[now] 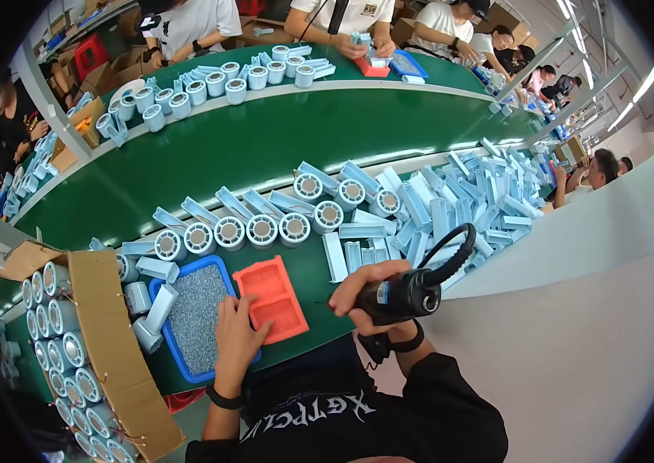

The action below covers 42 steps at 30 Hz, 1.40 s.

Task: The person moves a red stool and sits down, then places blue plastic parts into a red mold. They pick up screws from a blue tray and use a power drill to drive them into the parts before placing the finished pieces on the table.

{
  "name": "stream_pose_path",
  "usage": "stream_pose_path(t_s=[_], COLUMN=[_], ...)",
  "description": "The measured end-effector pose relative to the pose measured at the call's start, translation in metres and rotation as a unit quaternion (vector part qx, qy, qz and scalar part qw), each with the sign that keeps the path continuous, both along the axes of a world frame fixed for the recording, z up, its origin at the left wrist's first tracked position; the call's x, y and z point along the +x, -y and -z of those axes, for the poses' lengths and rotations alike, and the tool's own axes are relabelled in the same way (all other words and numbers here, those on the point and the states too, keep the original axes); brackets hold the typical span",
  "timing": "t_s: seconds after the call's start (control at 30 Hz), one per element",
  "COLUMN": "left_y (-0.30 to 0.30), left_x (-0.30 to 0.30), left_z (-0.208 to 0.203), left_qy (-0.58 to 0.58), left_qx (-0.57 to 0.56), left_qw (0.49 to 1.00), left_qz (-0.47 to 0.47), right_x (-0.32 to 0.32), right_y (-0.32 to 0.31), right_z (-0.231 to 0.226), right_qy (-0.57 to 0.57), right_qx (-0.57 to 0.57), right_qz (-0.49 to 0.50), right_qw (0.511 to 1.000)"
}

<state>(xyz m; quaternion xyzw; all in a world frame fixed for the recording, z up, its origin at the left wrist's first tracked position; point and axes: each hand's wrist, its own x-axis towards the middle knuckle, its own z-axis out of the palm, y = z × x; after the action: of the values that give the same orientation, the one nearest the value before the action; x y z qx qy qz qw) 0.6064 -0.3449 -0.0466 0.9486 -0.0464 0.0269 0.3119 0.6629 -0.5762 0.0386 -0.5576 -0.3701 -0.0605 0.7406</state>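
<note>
My right hand [373, 297] is wrapped round a black electric screwdriver [400, 299] with a thick cable at its top end. The screwdriver is held tilted above the bench's front edge, and its tip is hidden by my hand. My left hand [239, 333] lies with fingers apart between a blue tray and a red two-pocket fixture [284, 287]; its thumb and index finger are at the fixture's left side. No part sits in the fixture's pockets. The blue tray [186, 363] holds a heap of small grey metal pieces, probably screws.
Light-blue round motor housings with handles [262, 230] stand in a row behind the fixture. A large pile of blue plastic shells [458, 201] lies at right. On the left, a cardboard box [114, 347] holds stacked round units. Co-workers sit across the green conveyor [265, 131].
</note>
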Motion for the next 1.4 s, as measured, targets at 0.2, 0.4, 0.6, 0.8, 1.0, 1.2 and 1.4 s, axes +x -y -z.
stream_pose_path(t_s=[0.2, 0.4, 0.6, 0.8, 1.0, 1.2, 1.4], left_y=[-0.007, -0.014, -0.026, -0.046, -0.061, -0.03, -0.037], left_x=[-0.001, 0.015, 0.013, 0.024, 0.029, 0.048, 0.049], left_z=[0.002, -0.007, -0.018, -0.016, -0.05, -0.158, -0.18], left_qy=[-0.062, -0.114, -0.126, -0.089, -0.018, 0.352, 0.431], left_qx=[-0.037, -0.03, -0.079, -0.061, -0.355, -0.406, -0.403], left_qw=[0.996, 0.993, 0.989, 0.994, 0.934, 0.833, 0.79], left_qz=[-0.056, -0.016, -0.025, -0.005, -0.015, 0.129, 0.165], right_x=[0.005, 0.011, 0.026, 0.02, 0.022, 0.023, 0.009], right_y=[-0.006, -0.003, -0.001, -0.003, -0.018, -0.016, -0.017], right_z=[0.011, 0.015, 0.021, 0.018, 0.014, -0.001, 0.014], right_qy=[-0.048, -0.054, -0.035, 0.0, -0.016, -0.017, -0.123], right_qx=[0.044, 0.082, 0.088, 0.052, 0.049, 0.054, 0.064], right_qz=[-0.022, 0.179, 0.087, -0.06, -0.041, 0.055, 0.008], right_qw=[0.998, 0.979, 0.992, 0.997, 0.998, 0.997, 0.99])
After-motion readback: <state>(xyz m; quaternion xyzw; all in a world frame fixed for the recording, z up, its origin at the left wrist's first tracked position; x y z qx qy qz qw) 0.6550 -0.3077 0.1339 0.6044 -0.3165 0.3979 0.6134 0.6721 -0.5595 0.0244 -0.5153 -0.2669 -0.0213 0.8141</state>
